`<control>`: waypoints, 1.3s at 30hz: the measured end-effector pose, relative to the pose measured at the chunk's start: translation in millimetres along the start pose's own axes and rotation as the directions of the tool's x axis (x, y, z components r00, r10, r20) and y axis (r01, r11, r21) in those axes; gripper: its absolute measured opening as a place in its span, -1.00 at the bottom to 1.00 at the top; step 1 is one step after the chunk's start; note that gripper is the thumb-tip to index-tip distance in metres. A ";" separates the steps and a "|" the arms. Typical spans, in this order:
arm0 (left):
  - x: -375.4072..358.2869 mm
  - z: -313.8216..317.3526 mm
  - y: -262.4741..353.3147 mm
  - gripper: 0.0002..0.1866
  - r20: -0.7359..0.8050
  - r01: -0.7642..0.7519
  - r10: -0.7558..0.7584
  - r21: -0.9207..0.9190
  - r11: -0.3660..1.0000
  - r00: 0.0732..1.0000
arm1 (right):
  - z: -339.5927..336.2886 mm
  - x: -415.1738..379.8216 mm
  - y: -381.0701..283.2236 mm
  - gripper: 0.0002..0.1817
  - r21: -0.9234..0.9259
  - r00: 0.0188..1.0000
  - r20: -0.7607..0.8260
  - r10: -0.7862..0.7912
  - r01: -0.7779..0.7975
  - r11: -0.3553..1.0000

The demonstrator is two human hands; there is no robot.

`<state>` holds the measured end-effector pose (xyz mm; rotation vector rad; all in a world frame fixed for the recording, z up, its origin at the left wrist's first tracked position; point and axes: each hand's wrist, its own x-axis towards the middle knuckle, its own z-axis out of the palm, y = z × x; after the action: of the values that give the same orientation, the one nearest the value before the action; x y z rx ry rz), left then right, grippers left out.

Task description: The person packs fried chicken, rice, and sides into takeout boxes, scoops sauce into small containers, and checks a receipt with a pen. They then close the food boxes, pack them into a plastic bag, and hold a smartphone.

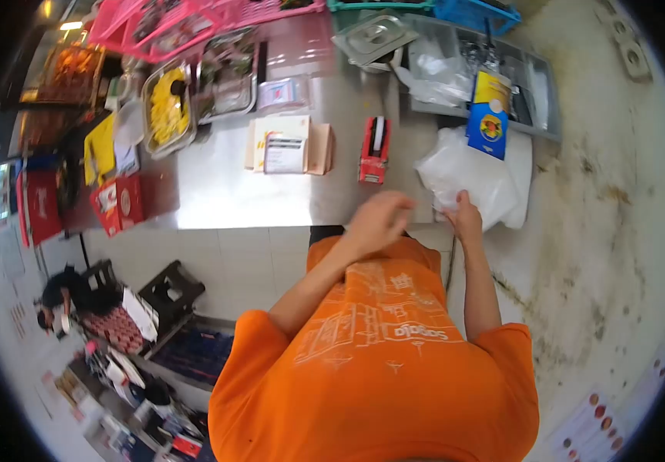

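A stack of thin white plastic bags (479,173) lies at the right end of the steel counter, by its front edge. My right hand (467,219) is closed at the near edge of the bags, with the plastic pinched between thumb and fingers. To its left, my left hand (379,223) hovers at the counter's edge, empty, fingers loosely curved and apart, slightly blurred. A red tape dispenser (372,158) stands just beyond the left hand. On top of the bags rests a blue and yellow printed packet (490,115).
Cardboard boxes with a printed label (285,146) sit mid-counter (225,189). Behind are a tray of yellow food (167,115), pink baskets (182,27), a metal lid (375,38) and a grey divided bin (548,92). A stained wall (602,231) borders the right. Another person (63,296) is at lower left.
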<state>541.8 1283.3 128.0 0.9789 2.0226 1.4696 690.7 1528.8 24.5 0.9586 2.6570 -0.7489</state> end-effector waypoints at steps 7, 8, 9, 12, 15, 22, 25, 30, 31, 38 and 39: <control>21.6 65.7 3.5 -0.71 0.375 -0.054 0.006 0.117 0.992 0.927 | -2.6 9.4 23.1 -0.80 0.260 0.978 -0.151 -0.141 0.177 0.949; 24.1 73.3 0.1 -0.70 0.350 -0.078 0.025 0.138 0.987 0.936 | -1.4 9.9 29.0 -0.82 0.289 0.955 -0.226 -0.192 0.254 0.923; 26.6 83.7 -6.9 -0.68 0.328 -0.103 0.045 0.160 0.982 0.944 | -3.9 9.0 32.3 -0.83 0.303 0.956 -0.217 -0.200 0.261 0.917; 42.5 122.7 -25.3 -0.65 0.313 -0.190 0.125 0.187 0.964 0.941 | -13.4 2.6 39.6 -0.85 0.331 0.957 -0.185 -0.225 0.276 0.902; 65.7 166.2 -46.0 -0.63 0.334 -0.180 0.117 0.165 0.970 0.935 | -28.9 0.4 47.1 -0.83 0.335 0.967 -0.134 -0.215 0.249 0.909; 69.9 173.3 -34.1 -0.54 0.176 -0.096 0.084 0.062 0.993 0.981 | -41.2 -15.5 61.7 -0.70 0.540 0.991 -0.094 -0.097 0.132 0.831; 76.0 179.2 -48.3 -0.65 0.128 -0.047 0.027 0.158 0.986 0.991 | -75.6 -40.2 44.9 -0.64 0.599 0.990 -0.095 -0.106 0.142 0.788; 94.8 185.1 -50.7 -0.65 0.161 0.030 -0.056 0.156 0.987 0.985 | -109.8 -80.6 -2.7 -0.62 0.651 0.946 -0.317 0.069 0.165 0.741; 96.0 184.3 -49.7 -0.64 0.185 0.033 -0.057 0.135 0.990 0.981 | -121.6 -79.9 -0.7 -0.64 0.622 0.940 -0.328 0.091 0.143 0.770; 84.8 149.0 -59.4 -0.55 0.193 -0.227 0.225 -0.015 0.974 0.955 | -127.7 -88.8 -14.1 -0.74 0.417 0.953 -0.295 -0.070 0.194 0.888; 82.0 136.6 -53.2 -0.52 0.244 -0.209 0.215 -0.050 0.977 0.946 | -129.1 -93.2 -18.6 -0.72 0.422 0.953 -0.297 -0.056 0.183 0.888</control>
<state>571.1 1421.2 36.7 1.3347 1.7619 1.3920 745.8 1535.5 174.8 1.0763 2.8650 -1.3979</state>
